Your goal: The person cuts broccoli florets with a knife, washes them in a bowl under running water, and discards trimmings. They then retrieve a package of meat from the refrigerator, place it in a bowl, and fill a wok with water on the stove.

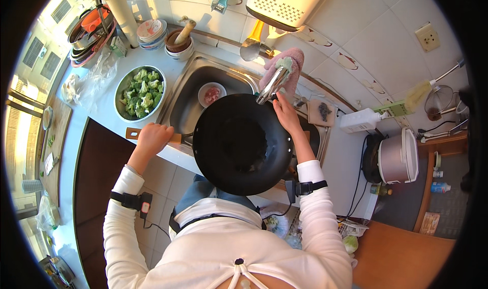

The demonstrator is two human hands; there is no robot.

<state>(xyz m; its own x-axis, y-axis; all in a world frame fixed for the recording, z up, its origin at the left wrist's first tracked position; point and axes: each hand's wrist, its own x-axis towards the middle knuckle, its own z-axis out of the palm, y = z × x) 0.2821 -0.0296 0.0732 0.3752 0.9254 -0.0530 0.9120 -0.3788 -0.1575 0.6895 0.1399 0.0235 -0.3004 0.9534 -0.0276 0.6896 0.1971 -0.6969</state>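
My left hand (154, 136) is closed round the wooden handle of a black wok (240, 144), which is held over the front of the steel sink (183, 98). The wok's dark inside looks wet. My right hand (284, 108) is at the chrome faucet (273, 84), its fingers at the faucet's near end above the wok's rim; whether they grip it is unclear. A pink cloth (293, 69) hangs over the faucet. Behind the wok, a small white bowl with pieces of raw meat (212, 94) sits in the sink.
A steel bowl of broccoli florets (141, 94) stands left of the sink. Stacked bowls (151, 33) and a mortar with a pestle (179, 41) are behind it. To the right are a sponge (322, 113), a white pump bottle (360, 120) and a rice cooker (396, 157).
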